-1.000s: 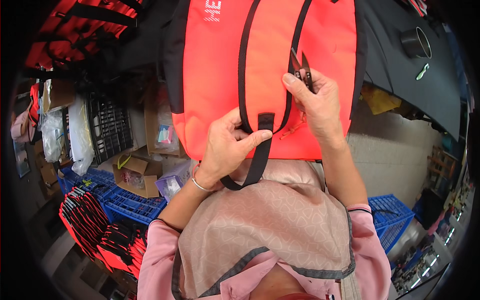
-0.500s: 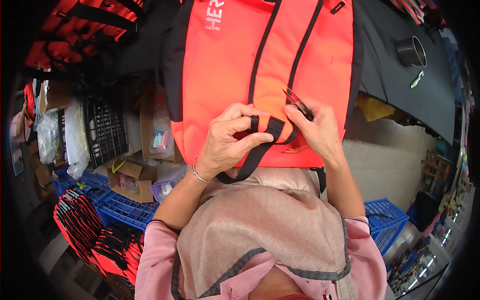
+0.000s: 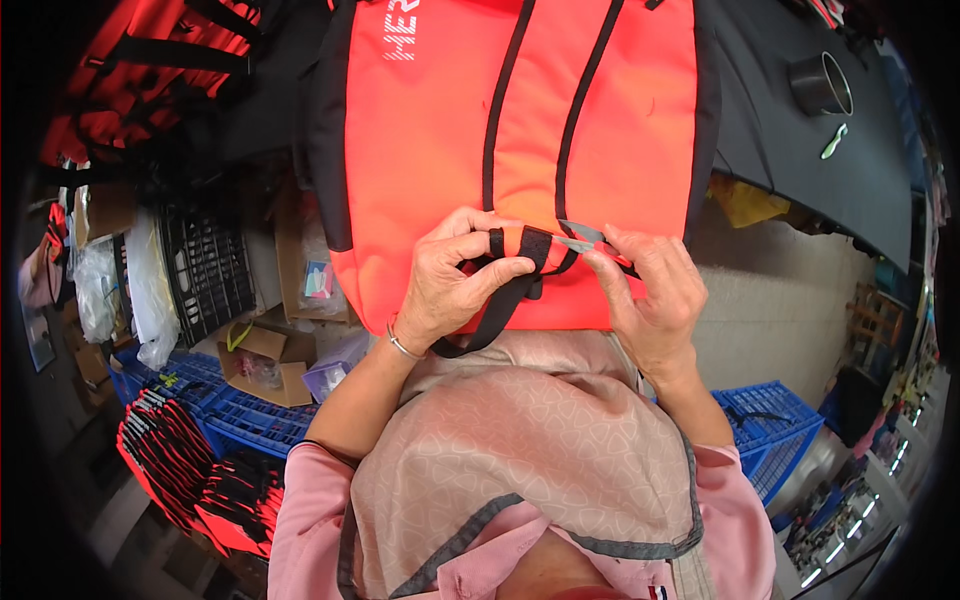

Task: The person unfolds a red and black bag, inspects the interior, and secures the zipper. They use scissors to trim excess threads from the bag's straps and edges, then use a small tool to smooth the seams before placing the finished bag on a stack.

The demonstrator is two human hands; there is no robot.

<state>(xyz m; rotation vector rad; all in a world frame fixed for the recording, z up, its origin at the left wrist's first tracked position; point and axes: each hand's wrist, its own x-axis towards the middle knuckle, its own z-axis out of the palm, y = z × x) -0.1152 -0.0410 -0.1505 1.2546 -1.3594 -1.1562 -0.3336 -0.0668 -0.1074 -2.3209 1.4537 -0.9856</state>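
A bright red-orange backpack (image 3: 420,150) with black side panels lies in front of me, its bottom edge toward my body. Down its middle runs a padded shoulder strap (image 3: 540,120) edged in black. My left hand (image 3: 448,272) pinches the strap's lower end, where a black webbing strap (image 3: 498,318) is folded and hangs in a loop. Between the fingers of my right hand (image 3: 655,300) is a pair of thread snips (image 3: 580,238). Their blades are apart and point left, right by the folded webbing my left hand holds. The fingers cover most of the snips' handle.
On the dark table at right stand a metal cup (image 3: 822,84) and a small light-green tool (image 3: 834,141). Blue crates (image 3: 770,425) flank me on both sides. At left are an open cardboard box (image 3: 265,362), stacked red-and-black pieces (image 3: 170,455) and a black crate (image 3: 215,260).
My right hand has brought the snips down and turned them, so the blades now reach left to the folded webbing. The backpack has shifted slightly left; my left hand keeps its pinch.
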